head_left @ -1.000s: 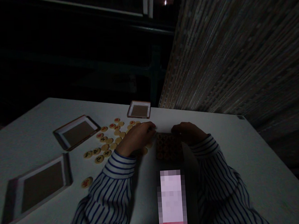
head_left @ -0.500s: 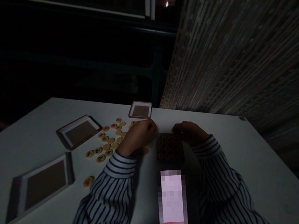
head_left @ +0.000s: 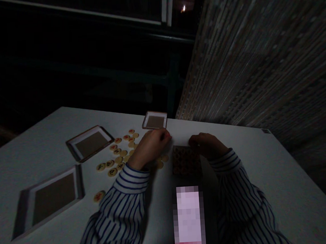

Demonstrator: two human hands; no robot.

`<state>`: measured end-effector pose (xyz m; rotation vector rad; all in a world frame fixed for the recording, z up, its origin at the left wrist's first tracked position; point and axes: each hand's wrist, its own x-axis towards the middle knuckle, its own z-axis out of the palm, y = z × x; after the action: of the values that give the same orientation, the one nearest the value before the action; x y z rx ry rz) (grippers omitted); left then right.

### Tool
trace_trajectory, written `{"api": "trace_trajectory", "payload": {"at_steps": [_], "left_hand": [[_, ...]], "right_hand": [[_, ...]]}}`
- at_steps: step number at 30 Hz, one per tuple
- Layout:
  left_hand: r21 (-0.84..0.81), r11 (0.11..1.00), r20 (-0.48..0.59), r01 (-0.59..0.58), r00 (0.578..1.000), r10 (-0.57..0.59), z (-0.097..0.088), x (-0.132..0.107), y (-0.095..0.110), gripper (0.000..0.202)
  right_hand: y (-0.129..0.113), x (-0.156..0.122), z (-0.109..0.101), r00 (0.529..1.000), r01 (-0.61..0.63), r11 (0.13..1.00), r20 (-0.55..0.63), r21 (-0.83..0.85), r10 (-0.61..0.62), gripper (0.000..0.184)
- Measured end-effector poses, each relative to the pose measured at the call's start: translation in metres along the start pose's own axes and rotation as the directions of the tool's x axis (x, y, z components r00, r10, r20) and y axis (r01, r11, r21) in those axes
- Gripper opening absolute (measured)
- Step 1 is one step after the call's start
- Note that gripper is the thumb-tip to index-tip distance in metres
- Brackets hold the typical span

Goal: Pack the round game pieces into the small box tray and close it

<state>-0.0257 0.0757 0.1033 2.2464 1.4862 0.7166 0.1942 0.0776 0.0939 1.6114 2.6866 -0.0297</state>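
Note:
A small dark box point(head_left: 186, 160) holding rows of round xiangqi pieces sits between my hands. My left hand point(head_left: 152, 144) is closed above the table, left of the box's far side, its fingers pinched together. Whatever the pinch holds is too dark to make out. By the box's far right corner, my right hand point(head_left: 207, 145) is curled shut, its fingertips in shadow; I cannot tell whether they grip the rim. Loose xiangqi pieces point(head_left: 118, 159) with red or black characters, some blank side up, are scattered left of my left hand and partly hidden behind it.
Shallow trays or lids lie on the white table point(head_left: 266, 182): a near one point(head_left: 55, 196), a middle one point(head_left: 91, 144) and a far one point(head_left: 155, 121). One piece point(head_left: 99, 196) lies alone by my left sleeve. A string curtain point(head_left: 231, 66) hangs beyond the table's right side.
The view has shifted slightly, so the table and trays appear a little further right. My hands keep nearly the same closed poses beside the box.

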Motion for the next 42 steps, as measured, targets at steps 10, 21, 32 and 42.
{"api": "trace_trajectory", "payload": {"at_steps": [10, 21, 32, 42], "left_hand": [[-0.002, 0.999, -0.017, -0.039, 0.999, 0.039, -0.008, -0.008, 0.016, 0.026], [0.14, 0.99, 0.049, -0.035, 0.998, 0.028, 0.021, -0.046, 0.024, 0.024], [0.134, 0.985, 0.019, 0.108, 0.994, -0.111, 0.019, -0.116, 0.008, 0.026], [0.018, 0.986, -0.048, 0.164, 0.985, -0.163, 0.04, -0.165, -0.001, 0.018]], "right_hand": [[-0.005, -0.001, -0.008, 1.0, -0.021, 0.999, -0.022, -0.045, 0.02, 0.025], [-0.005, -0.007, -0.016, 0.999, -0.029, 0.999, -0.037, -0.041, 0.028, 0.026], [-0.031, -0.009, -0.014, 0.991, 0.133, 0.991, 0.013, 0.006, -0.133, 0.024], [-0.067, -0.014, -0.006, 0.966, 0.254, 0.967, 0.042, -0.001, -0.254, 0.024]]}}
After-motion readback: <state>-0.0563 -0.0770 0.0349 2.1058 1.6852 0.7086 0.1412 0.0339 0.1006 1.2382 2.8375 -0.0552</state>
